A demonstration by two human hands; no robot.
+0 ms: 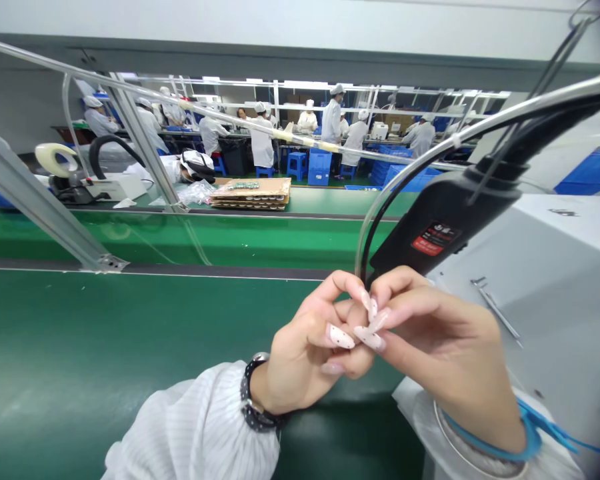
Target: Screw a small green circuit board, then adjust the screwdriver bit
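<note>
Right now the left hand (pixel 305 350) and right hand (pixel 440 340) pinch fingertips together, holding nothing I can make out; black power tool (pixel 440 227) hangs just behind, green belt (pixel 80 347) beneath.

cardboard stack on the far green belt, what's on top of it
A small row of green parts lies on top of the cardboard stack; too small to identify. Whatever sits between the layers is covered.
</note>
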